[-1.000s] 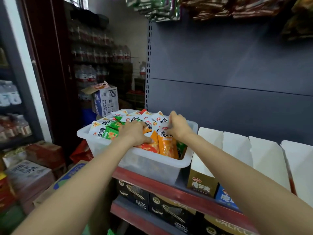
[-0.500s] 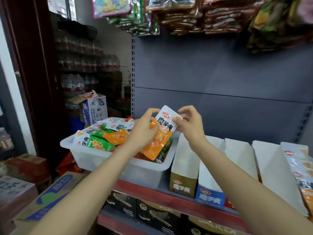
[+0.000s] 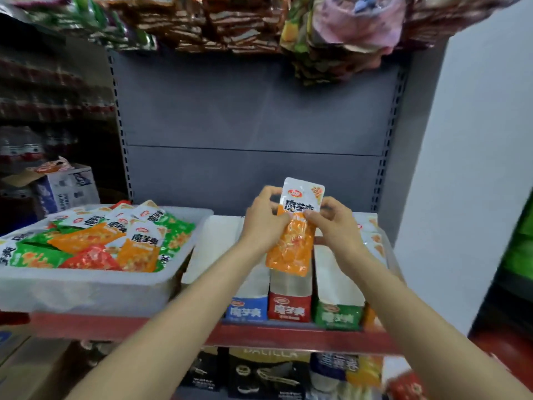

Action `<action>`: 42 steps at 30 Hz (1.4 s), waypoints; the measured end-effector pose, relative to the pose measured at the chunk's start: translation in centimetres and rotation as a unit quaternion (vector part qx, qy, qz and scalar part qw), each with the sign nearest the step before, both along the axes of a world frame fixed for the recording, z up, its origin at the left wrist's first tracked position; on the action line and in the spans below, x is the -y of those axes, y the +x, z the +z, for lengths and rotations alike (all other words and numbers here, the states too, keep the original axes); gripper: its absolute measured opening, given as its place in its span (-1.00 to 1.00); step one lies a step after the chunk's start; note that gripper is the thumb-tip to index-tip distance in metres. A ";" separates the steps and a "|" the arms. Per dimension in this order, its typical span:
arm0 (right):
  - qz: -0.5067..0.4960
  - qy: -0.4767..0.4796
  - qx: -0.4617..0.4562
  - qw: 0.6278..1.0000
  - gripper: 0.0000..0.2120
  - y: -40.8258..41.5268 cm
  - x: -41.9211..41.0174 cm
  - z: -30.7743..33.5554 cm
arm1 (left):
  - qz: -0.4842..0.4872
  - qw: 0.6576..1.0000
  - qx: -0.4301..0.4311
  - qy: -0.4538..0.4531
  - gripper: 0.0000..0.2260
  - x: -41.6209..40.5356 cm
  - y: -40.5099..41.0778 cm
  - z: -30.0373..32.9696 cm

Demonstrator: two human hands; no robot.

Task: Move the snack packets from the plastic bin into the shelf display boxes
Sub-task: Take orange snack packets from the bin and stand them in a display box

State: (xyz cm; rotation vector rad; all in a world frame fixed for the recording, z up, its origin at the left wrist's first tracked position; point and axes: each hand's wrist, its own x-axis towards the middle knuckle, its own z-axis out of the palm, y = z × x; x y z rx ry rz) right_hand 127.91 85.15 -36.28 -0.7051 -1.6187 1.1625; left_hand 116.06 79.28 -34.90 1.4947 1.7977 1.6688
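Left hand and right hand pinch the orange packet upright over the boxes — likely squared for insertion.

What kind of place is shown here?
Most likely a small shop: a metal shelf with branded display boxes, a bin of snack packets, hanging snack bags above, bottled drinks at left.

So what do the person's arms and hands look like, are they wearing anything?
Both arms are bare up to the picture's edge: no sleeves show. The left hand and the right hand have no gloves, and no rings, watch or bracelets are visible.
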 end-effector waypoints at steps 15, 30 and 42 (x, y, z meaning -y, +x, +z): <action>-0.226 0.135 0.088 0.961 -0.78 12.7 -6.4 -1.5 | -0.081 0.973 -0.012 -0.213 -0.46 -7.2 9.4 -3.1; -0.175 0.208 0.388 0.881 -0.43 12.2 -7.6 -4.8 | -0.085 0.974 -0.009 -0.208 -0.42 -7.6 9.8 -3.9; -0.081 0.292 0.301 0.904 -0.79 4.8 -2.5 -1.9 | 0.016 0.995 -0.102 -0.006 -0.85 -0.3 3.9 -1.4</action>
